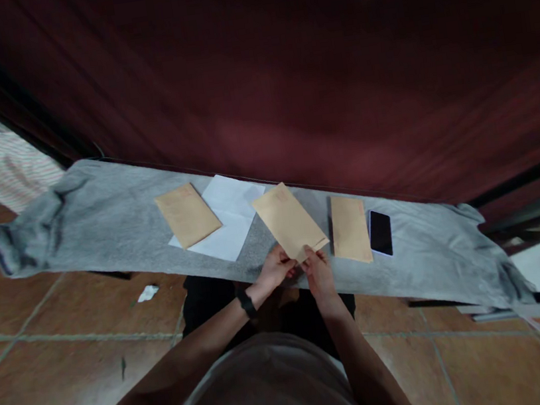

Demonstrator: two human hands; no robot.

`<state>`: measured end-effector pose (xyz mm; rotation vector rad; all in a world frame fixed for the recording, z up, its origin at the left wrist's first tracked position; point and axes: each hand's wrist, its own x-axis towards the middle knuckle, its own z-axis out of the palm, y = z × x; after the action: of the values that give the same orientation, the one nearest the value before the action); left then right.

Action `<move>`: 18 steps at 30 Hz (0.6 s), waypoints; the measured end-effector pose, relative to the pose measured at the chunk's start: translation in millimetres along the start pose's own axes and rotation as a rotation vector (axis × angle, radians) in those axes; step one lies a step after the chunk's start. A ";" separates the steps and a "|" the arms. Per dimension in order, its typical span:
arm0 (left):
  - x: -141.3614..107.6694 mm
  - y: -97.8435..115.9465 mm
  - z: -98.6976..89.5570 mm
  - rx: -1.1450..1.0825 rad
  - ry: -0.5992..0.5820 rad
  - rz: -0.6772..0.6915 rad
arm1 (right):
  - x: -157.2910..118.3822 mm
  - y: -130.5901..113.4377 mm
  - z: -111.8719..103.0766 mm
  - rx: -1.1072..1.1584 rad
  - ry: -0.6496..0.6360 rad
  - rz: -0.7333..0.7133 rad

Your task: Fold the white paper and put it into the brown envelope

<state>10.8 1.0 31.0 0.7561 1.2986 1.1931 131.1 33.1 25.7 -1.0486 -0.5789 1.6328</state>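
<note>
A brown paper envelope (288, 218) is held up at its near end, tilted over the grey cloth. My left hand (276, 267), with a dark band on the wrist, pinches its near left corner. The fingers of my right hand (317, 269) are closed on the near edge, close to a narrow strip at the right corner. On the left, another brown envelope (188, 214) overlaps white paper sheets (231, 211). To the right lies a brown envelope or stack of envelopes (349, 228).
A dark-screened phone (380, 232) lies right of the envelopes. The grey cloth (101, 216) covers a long narrow surface against a dark red curtain (262, 110). A scrap of white paper (148, 293) is on the tiled floor (86, 362).
</note>
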 end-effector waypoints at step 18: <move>6.2 1.8 -37.3 0.761 0.095 0.211 | 12.2 -0.5 -38.1 -0.389 0.045 0.041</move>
<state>-26.4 0.2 24.1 1.4205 1.8113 0.8827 163.4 39.5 3.0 -1.3825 -0.8726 1.5617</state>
